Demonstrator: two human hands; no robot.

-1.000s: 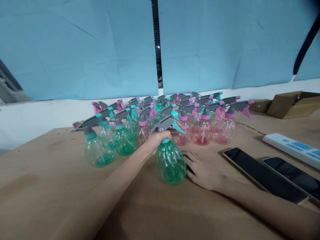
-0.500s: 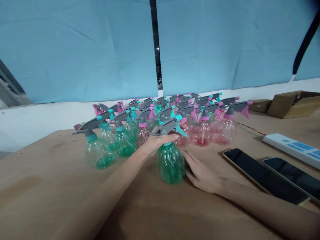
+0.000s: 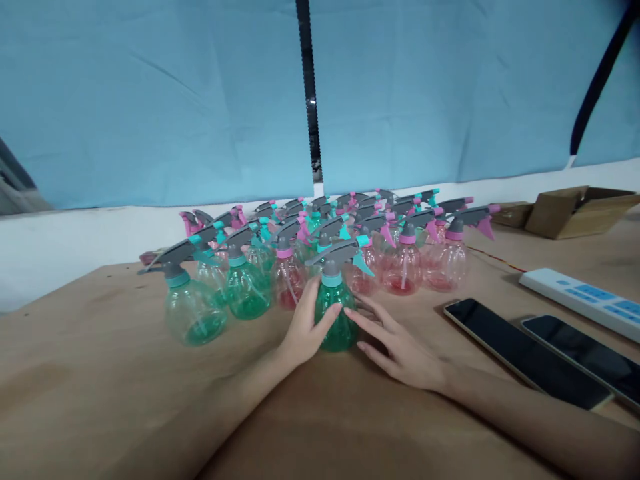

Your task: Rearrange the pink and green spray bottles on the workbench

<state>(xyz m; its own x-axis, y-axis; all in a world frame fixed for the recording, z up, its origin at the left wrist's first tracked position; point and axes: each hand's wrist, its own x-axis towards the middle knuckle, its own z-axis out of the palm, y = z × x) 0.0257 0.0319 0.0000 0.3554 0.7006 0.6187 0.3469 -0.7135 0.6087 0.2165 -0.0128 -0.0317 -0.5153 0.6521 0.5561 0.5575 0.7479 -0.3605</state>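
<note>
Two hands now frame the green spray bottle (image 3: 334, 297) at the centre of the frame; the left hand (image 3: 307, 327) has come down from its neck to its body, and the bottle sits slightly higher in the picture, closer to the clustered bottles, so it looks better steadied and nearly in line with them. The left thumb presses across its front, with the fingers wrapped round the left side and partly hidden; the right hand (image 3: 403, 353) has its fingers loosely spread, the index tip at the bottle's front, though how firmly it touches cannot be told. Pink bottles (image 3: 403, 267) stand close behind to the right, leaving little room that way, and a black phone (image 3: 520, 353) limits the right hand at the lower right. The table (image 3: 90, 400) offers its widest stretch at lower left, its edge slanting away beyond the leftmost bottle (image 3: 195, 313)
</note>
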